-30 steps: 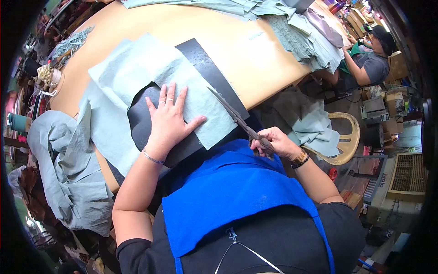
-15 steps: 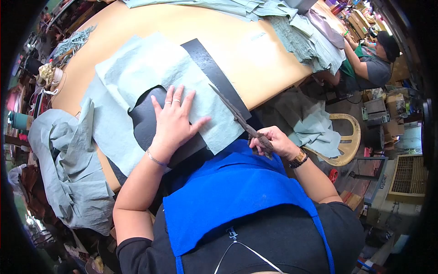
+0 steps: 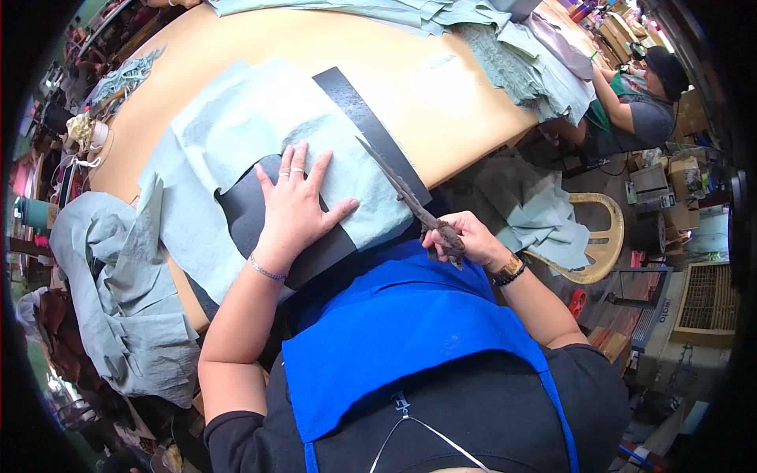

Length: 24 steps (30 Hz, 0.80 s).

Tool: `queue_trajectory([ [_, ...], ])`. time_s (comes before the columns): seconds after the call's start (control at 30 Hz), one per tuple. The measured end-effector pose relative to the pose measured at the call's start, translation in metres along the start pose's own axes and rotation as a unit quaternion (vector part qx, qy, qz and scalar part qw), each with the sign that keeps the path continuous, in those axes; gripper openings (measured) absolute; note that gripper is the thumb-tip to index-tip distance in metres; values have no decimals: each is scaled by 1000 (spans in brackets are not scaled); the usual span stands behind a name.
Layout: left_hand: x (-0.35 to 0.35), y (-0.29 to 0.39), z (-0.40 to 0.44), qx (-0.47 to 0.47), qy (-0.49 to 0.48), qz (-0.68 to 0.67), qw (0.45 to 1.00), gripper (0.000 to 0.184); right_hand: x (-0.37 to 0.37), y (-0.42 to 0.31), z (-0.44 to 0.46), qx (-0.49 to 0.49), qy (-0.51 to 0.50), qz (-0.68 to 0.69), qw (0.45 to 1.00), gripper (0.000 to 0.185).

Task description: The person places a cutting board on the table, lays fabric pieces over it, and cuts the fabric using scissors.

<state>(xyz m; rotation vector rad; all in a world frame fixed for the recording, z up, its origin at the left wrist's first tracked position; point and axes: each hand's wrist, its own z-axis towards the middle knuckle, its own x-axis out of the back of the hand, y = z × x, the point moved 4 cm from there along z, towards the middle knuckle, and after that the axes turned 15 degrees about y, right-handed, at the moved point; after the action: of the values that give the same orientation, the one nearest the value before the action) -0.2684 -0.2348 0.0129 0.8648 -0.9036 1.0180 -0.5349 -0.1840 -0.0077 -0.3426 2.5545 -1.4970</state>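
Observation:
My left hand lies with fingers spread on a pale blue-green sheet, which could be cloth or thin leather. A curved opening in the sheet exposes a black surface beside and below this hand. In my right hand is a pair of long scissors, its handles wrapped in worn brown material. The blades point up and left, over the sheet's right edge. They look closed or nearly so. Under the sheet, a black board sticks out at the upper right.
The tan table carries a stack of blue-green sheets at the far right. More material drapes over the left edge. A yellow chair holds pieces at the right, near a seated co-worker.
My left hand and the sheet have shifted slightly left. My right hand has moved a little left and up with the scissors. The sheet's near right corner now looks curled under.

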Motion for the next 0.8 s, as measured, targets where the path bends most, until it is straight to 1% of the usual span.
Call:
queue_trajectory([
  [0.1, -2, -2, -1, -10, 41, 5, 999, 85, 4, 5, -6, 10, 2, -3, 1000, 21],
  [0.2, 0, 0, -2, -10, 44, -7, 999, 87, 5, 5, -13, 7, 3, -7, 1000, 22],
  [0.3, 5, 6, -3, -14, 20, -7, 1000, 87, 4, 5, -7, 20, 3, -8, 1000, 22],
  [0.4, 8, 11, -4, -28, 19, -7, 999, 87, -1, 1, 1, 5, 4, -2, 1000, 23],
  [0.6, 3, 5, -4, -30, 33, -5, 999, 84, 1, 1, -3, 10, 11, -7, 1000, 22],
  [0.7, 1, -8, 10, -9, -53, -13, 998, 83, 2, 7, -6, 5, 9, -4, 1000, 22],
  [0.8, 7, -16, 26, -15, 8, 28, 999, 85, 2, 2, -8, 1, 10, 2, 1000, 24],
])
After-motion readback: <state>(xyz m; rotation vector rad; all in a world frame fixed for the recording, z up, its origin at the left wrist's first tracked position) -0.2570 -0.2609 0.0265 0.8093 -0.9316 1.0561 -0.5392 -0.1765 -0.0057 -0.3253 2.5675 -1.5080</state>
